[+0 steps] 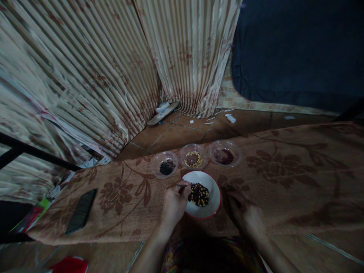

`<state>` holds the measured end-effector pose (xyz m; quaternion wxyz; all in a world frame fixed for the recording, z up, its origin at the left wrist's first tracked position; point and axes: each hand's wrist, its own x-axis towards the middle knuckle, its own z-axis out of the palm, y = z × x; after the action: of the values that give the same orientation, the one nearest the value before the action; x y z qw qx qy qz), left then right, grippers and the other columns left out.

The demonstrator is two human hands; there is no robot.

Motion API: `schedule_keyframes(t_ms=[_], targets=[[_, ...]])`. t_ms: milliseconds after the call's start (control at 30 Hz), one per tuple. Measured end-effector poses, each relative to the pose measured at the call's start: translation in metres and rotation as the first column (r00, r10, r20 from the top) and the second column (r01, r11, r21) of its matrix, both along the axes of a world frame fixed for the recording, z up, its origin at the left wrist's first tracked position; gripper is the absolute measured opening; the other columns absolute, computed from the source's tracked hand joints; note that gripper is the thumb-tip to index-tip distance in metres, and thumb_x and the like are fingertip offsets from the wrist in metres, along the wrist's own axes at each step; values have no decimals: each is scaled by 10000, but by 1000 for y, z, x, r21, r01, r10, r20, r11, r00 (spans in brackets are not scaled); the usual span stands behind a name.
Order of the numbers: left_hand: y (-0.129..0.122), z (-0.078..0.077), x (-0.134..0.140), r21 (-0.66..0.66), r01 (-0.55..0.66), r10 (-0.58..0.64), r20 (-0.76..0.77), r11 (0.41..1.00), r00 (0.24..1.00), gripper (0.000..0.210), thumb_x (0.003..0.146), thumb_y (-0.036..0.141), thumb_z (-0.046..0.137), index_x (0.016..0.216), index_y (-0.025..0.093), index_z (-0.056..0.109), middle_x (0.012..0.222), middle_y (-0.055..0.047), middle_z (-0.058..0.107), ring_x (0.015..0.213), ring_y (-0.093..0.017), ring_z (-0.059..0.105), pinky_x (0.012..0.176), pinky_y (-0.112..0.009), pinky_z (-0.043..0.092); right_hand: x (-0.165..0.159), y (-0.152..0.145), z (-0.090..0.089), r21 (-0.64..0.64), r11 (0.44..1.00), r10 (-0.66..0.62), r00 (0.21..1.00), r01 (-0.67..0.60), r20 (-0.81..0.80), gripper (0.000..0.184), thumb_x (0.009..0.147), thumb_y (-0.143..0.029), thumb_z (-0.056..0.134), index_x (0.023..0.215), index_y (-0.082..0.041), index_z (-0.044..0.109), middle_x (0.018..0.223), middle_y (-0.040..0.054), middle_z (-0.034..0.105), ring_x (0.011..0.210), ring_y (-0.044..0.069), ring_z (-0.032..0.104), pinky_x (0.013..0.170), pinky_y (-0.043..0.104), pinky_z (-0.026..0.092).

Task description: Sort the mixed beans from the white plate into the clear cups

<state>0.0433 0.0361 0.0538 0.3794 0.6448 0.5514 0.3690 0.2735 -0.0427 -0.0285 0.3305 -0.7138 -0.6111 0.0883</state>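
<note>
A white bowl with a red rim (215, 184) stands near the front of the cloth-covered surface, holding a heap of mixed dark and yellow beans (199, 195). My left hand (175, 201) is at its left rim, closed on a thin dark stick-like tool (182, 185) that points over the beans; its exact kind is unclear. To the right of the bowl, my right hand (248, 218) is low over the cloth, fingers loosely apart and nothing visible in them. Behind the bowl are three clear plastic bowls, with black beans (167, 167), yellow beans (196, 163) and dark red beans (223, 156).
A brown flowered cloth (278, 197) covers the long surface. A dark phone (81, 211) lies at its left end. Beyond the far edge, a skateboard (162, 115), a white bottle (230, 118) and scraps lie on the tiled floor beside striped curtains (184, 57).
</note>
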Motion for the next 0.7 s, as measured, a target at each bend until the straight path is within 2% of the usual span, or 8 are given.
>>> schedule_keyframes(t_ms=[367, 500, 600, 700], targets=[[15, 30, 0, 8, -58, 57, 77, 998, 995, 156, 840, 291, 633, 861, 158, 710, 745, -39, 737, 670, -165, 701, 607, -221, 526, -1, 0, 6, 17, 1000, 4, 999, -4, -39, 316, 943, -355, 416, 959, -252, 715, 1004, 50, 727, 858, 202, 702, 760, 311, 546], [42, 35, 1, 64, -60, 54, 97, 996, 994, 173, 837, 311, 635, 881, 158, 703, 707, -30, 731, 652, -166, 696, 579, -218, 518, -2, 1, 4, 31, 1000, -3, 1000, 4, -24, 290, 930, -328, 434, 940, -254, 713, 1009, 48, 730, 849, 200, 706, 748, 306, 554], [67, 35, 4, 155, -64, 53, 77, 986, 996, 124, 820, 256, 633, 850, 163, 709, 783, -40, 747, 692, -159, 703, 633, -225, 538, -2, 2, 3, 41, 999, -13, 1000, 13, -4, 294, 928, -315, 427, 943, -265, 716, 983, 43, 732, 832, 198, 709, 732, 305, 560], [84, 33, 7, 184, -61, 54, 41, 981, 998, 139, 832, 244, 613, 882, 161, 712, 809, -54, 750, 701, -163, 704, 633, -234, 544, -2, 2, 2, 45, 999, -8, 1000, 8, -5, 285, 925, -305, 434, 936, -272, 717, 967, 36, 731, 813, 190, 711, 713, 291, 560]])
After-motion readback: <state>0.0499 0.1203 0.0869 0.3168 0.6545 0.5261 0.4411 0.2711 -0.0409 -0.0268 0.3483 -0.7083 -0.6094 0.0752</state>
